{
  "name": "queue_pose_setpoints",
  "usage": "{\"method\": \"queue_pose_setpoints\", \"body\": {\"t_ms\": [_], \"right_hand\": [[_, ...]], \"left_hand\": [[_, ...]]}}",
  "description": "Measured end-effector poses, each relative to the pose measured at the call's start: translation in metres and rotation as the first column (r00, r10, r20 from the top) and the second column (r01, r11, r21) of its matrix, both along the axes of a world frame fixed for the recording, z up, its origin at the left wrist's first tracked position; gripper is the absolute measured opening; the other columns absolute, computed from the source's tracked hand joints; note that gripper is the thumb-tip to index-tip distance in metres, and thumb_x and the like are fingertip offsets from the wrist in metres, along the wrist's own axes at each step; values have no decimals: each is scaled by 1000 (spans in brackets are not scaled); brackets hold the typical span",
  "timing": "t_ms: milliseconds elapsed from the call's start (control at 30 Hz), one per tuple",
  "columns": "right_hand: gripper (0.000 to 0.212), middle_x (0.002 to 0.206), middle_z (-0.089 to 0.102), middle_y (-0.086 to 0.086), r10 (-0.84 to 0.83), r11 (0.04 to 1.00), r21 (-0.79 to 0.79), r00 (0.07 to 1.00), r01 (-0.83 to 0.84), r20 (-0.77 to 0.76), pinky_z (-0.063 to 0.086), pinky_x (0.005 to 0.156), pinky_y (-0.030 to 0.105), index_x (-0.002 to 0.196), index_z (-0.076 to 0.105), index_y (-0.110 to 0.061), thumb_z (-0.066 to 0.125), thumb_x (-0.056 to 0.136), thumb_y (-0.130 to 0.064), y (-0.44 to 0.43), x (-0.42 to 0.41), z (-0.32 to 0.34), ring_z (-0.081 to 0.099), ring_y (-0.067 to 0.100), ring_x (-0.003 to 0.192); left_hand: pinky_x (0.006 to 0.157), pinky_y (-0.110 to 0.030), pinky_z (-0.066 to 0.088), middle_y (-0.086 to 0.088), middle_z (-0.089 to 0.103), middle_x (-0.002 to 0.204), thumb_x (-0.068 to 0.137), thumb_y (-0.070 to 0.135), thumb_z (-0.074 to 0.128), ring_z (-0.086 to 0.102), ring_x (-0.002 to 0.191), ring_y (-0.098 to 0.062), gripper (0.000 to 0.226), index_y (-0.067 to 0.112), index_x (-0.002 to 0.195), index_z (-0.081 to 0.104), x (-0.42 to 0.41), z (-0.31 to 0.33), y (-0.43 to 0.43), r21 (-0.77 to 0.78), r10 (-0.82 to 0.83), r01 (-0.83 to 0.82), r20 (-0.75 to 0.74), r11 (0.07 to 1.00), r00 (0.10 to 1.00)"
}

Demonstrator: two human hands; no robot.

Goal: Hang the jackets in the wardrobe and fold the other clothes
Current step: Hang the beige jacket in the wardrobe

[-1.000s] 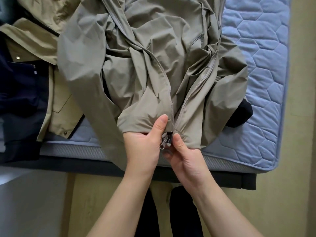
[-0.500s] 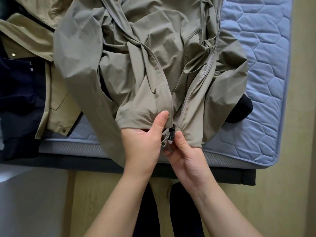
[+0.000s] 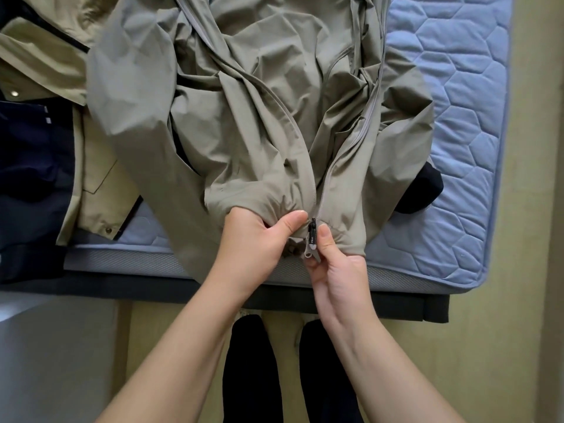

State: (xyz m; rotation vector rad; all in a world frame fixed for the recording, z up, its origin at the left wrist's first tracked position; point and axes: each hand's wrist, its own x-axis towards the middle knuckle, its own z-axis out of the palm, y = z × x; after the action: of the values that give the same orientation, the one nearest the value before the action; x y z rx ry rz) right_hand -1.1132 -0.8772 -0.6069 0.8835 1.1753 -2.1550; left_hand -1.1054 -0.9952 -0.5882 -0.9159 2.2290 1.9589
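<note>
On the quilted mattress (image 3: 457, 117) a grey-green jacket (image 3: 259, 117) lies crumpled, at twelve o'clock from both hands. The left hand (image 3: 253, 242) clutches its bunched hem; the right hand (image 3: 338, 273), at three o'clock, pinches the zipper end (image 3: 312, 236).

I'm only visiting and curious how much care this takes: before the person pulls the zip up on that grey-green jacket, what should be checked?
1. Left hand grips the jacket hem left of the zip: ok.
2. Right hand pinches the hem right of the zip slider: ok.
3. Zip pin fully seated in the slider: cannot tell.
4. Fabric along the zip lies smooth: not ok, it is bunched and creased.
5. Jacket supported on the mattress: ok.
</note>
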Motion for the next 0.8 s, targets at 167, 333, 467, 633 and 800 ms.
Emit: {"method": "queue_pose_setpoints", "body": {"t_ms": [167, 333, 467, 633, 800], "right_hand": [[14, 85, 71, 0, 117, 992, 39, 992, -120, 55, 43, 53, 19, 83, 77, -19, 68, 75, -24, 7, -2, -9, 62, 8, 69], [41, 58, 61, -1, 549, 738, 237, 767, -631, 332, 38, 41, 19, 72, 67, -12, 55, 92, -45, 22, -9, 7, 56, 10, 48], [49, 46, 58, -1, 797, 294, 604, 539, -741, 273, 39, 42, 18, 63, 65, -12, 58, 86, -55, 33, -17, 29, 56, 10, 40], [22, 67, 61, -7, 935, 1, 859, 305, -512, 181, 43, 62, 27, 74, 58, -23, 64, 84, -42, 23, -26, 35, 58, 11, 68], [17, 82, 57, 3, 935, -355, 911, -68, -210, 349, 31, 58, 34, 88, 44, -18, 39, 97, -31, 16, -25, 27, 59, 33, 79]], "left_hand": [[64, -10, 45, 24, 65, 66, 83, 25, 72, 59, 64, 11, 7, 25, 85, 65, -1, -7, -1, 36, -81, 75, 180, 997, 980], [82, -36, 53, -3, 72, 89, 83, 35, 71, 68, 86, -18, 29, 8, 93, 69, -1, -9, -3, -42, -168, 195, 352, 980, 921], [76, -41, 53, -15, 70, 86, 82, 41, 69, 66, 81, -27, 39, 2, 89, 68, -5, -4, -4, -149, -164, 246, 418, 958, 894], [51, -30, 37, -12, 57, 60, 83, 38, 68, 50, 53, -22, 43, 2, 64, 57, -8, 1, -3, -180, -220, 325, 438, 928, 871], [37, -21, 28, 1, 33, 48, 85, 37, 68, 31, 42, -13, 52, 12, 54, 34, -5, -4, -10, -210, -303, 445, 485, 871, 820]]}}
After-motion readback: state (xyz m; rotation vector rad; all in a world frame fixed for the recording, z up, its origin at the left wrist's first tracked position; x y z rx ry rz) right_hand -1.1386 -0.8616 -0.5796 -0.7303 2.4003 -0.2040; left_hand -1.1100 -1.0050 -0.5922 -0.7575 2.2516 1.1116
